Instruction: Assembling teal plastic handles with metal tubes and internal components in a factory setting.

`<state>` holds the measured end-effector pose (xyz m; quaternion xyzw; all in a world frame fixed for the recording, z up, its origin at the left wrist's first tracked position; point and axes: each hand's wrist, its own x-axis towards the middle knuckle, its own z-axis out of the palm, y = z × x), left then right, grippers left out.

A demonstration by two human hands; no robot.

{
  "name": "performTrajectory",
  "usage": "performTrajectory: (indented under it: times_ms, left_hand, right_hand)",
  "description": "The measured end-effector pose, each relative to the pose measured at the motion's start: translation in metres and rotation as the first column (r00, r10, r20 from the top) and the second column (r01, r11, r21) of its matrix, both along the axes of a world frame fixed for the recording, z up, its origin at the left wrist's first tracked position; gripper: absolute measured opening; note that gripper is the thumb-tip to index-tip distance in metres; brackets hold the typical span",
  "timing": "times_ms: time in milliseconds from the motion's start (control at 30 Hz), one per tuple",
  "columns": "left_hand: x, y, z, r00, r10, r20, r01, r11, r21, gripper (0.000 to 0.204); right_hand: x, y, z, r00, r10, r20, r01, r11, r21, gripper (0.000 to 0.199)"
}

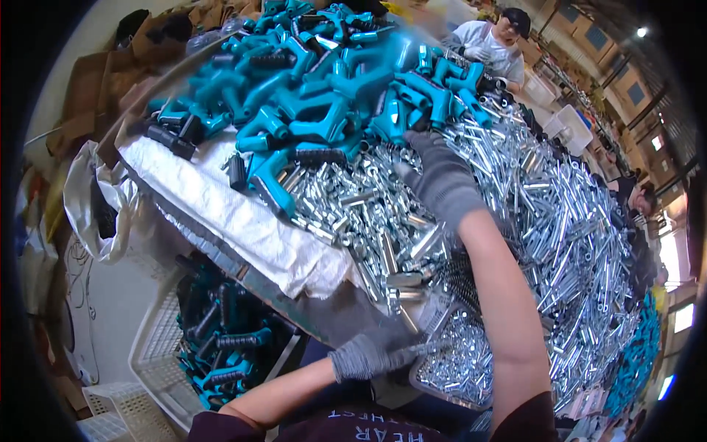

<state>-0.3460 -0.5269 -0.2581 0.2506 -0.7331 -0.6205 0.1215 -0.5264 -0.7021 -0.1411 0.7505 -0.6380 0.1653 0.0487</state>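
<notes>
Left hand (374, 352) low by parts tray (442, 398), right hand (442, 178) up at teal handles (318, 121)

L hand: fingers stretched at tray's edge, blurry; can't tell if it's gripping anything. Tray: 1, full of small metal bits, too many to count. Lower L: white crate (151, 352), 1 w/ more teal & black handles in it.

R hand: reaching fwd, fingertips where metal tubes (374, 197) meet the handles; tips partly hidden, can't tell if clamped. Tubes: loose heap by R hand, uncountable; prob. stiff, slick, heavyish for size, best held mid-length. White cloth (236, 221): 1, L of tubes. Handles: piled at & past R fingertips, dozens, overlapping, no exact count; look like hard plastic, so prob. light, stiff, not fragile; hold by the narrow bar.

Far, upper R: 1 person in dark cap (490, 51).
</notes>
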Motion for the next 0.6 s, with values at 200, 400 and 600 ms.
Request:
performTrajectory:
  times_ms: [200, 400, 600]
  left_hand:
    - [0.003, -0.003, 0.007, 0.999, -0.011, -0.033, 0.015, 0.989, 0.144, 0.038]
    - [0.001, -0.002, -0.003, 0.999, -0.038, -0.022, 0.041, 0.987, 0.156, 0.038]
    - [0.002, 0.0, 0.001, 0.996, -0.072, -0.053, 0.08, 0.985, 0.155, 0.04]
  right_hand:
    - [-0.004, -0.104, -0.023, 0.949, -0.315, 0.034, 0.317, 0.945, -0.084, 0.052]
    - [-0.023, -0.157, -0.018, 0.883, -0.46, -0.09, 0.463, 0.886, 0.012, 0.057]
    - [-0.027, -0.091, 0.012, 0.938, -0.345, -0.008, 0.345, 0.938, -0.041, 0.049]
